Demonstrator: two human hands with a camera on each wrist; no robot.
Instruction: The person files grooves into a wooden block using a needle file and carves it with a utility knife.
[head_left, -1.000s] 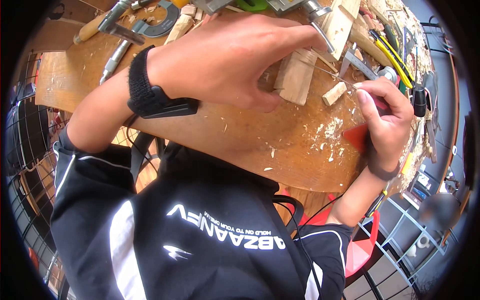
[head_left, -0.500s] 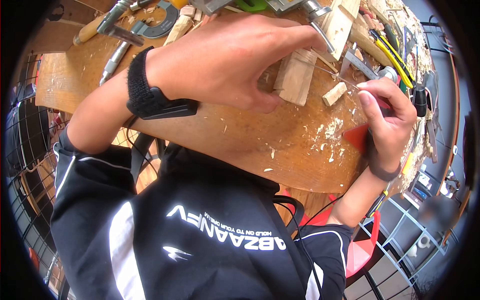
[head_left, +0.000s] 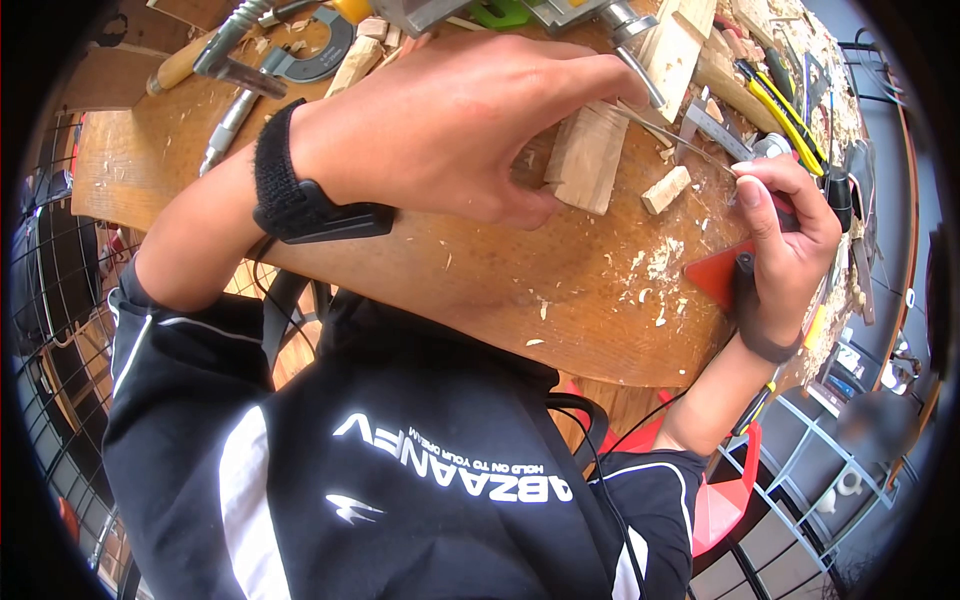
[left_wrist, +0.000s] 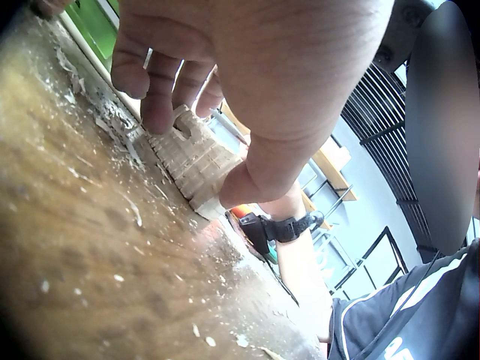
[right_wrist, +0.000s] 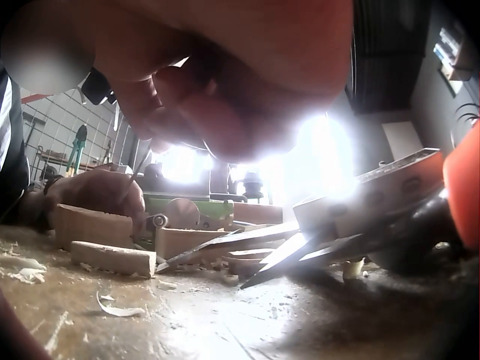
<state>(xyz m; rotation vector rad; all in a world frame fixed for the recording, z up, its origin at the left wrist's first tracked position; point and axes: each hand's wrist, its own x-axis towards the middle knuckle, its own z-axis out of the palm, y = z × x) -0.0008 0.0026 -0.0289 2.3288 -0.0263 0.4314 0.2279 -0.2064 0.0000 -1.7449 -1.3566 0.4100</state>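
A pale wooden block (head_left: pixel 588 165) lies on the bench top, gripped by my left hand (head_left: pixel 450 125), thumb at the near end and fingers at the far end. In the left wrist view, the block (left_wrist: pixel 191 165) shows a notch cut in its upper end, by the fingers. My right hand (head_left: pixel 790 225) pinches the end of a thin rod-like tool (head_left: pixel 690 145) between thumb and forefinger. This tool stretches across to the far part of the block; its other tip is hidden near my left forefinger. A small wood offcut (head_left: pixel 667 189) lies between the hands.
Beyond the hands are a metal vise (head_left: pixel 575 12), a caliper (head_left: pixel 712 128), yellow-handled pliers (head_left: pixel 785 115) and a micrometer (head_left: pixel 318 62). Wood shavings (head_left: pixel 655 265) are scattered on the bench (head_left: pixel 470 280). An orange-red flat piece (head_left: pixel 712 275) sits under my right wrist.
My right hand has drawn the thin tool a little to the right, away from the block. My left hand and the block have stayed nearly in place.
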